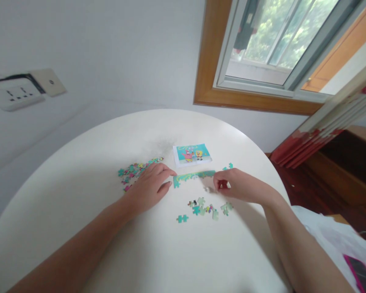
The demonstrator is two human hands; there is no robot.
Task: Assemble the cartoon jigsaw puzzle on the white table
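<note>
A joined strip of green jigsaw pieces (195, 175) lies across the table, with a short turn downward at its left end. My left hand (152, 183) rests palm down, fingers stretched out, its index fingertip at that left corner. Under and beyond this hand spreads a pile of loose jigsaw pieces (134, 169), partly covered. At the strip's right end my right hand (232, 183) is closed in a pinch; whatever its fingers grip is hidden. Nearer to me lie several loose pieces (203, 207), and a joined pair (182, 219) sits to their left.
Behind the strip stands a white box with a cartoon picture (192, 154). A few pieces (228, 167) lie beyond my right hand. The round white table (134, 260) meets a wall with a socket (20, 92) and a window. A pink-edged phone (361, 272) rests at lower right.
</note>
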